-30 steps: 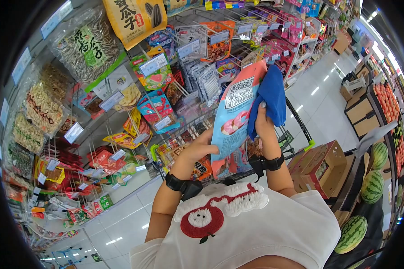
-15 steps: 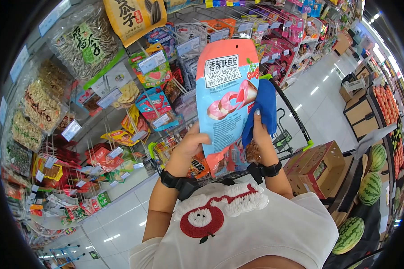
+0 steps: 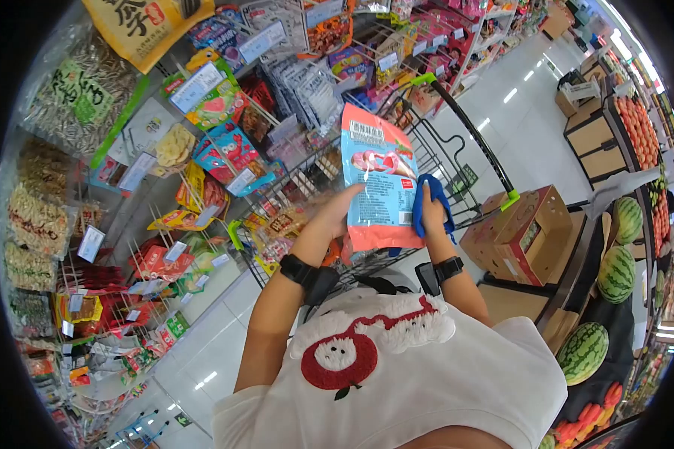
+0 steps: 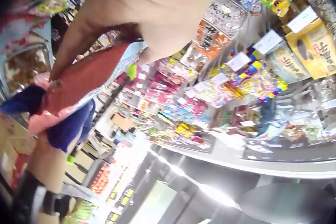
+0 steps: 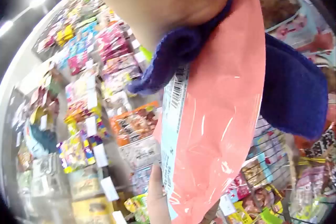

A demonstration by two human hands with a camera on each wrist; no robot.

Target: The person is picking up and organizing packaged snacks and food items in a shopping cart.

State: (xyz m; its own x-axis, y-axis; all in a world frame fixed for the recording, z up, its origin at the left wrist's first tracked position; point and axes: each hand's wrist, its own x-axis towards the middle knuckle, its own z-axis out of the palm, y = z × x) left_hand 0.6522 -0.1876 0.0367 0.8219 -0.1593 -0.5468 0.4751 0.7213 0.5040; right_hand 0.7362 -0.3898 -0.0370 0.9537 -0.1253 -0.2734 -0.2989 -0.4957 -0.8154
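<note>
Left hand (image 3: 335, 213) pinches pouch edge, 8 o'clock side; right hand (image 3: 433, 213) grips blue cloth (image 3: 445, 200) against its 4 o'clock edge | pouch (image 3: 382, 183) between hands, both touching, neither plainly nearer; long axis nearly 12-to-6, top tipped towards 11 | cart handle (image 3: 468, 126), 1 o'clock beyond | hanging snacks (image 3: 228, 153), 10 o'clock

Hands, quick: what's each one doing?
Left hand: closed on the pink-and-blue snack pouch.
Right hand: closed on the blue cloth, against the pouch.

A wire shopping cart (image 3: 436, 153) carries colourful snack packets (image 3: 286, 223).
</note>
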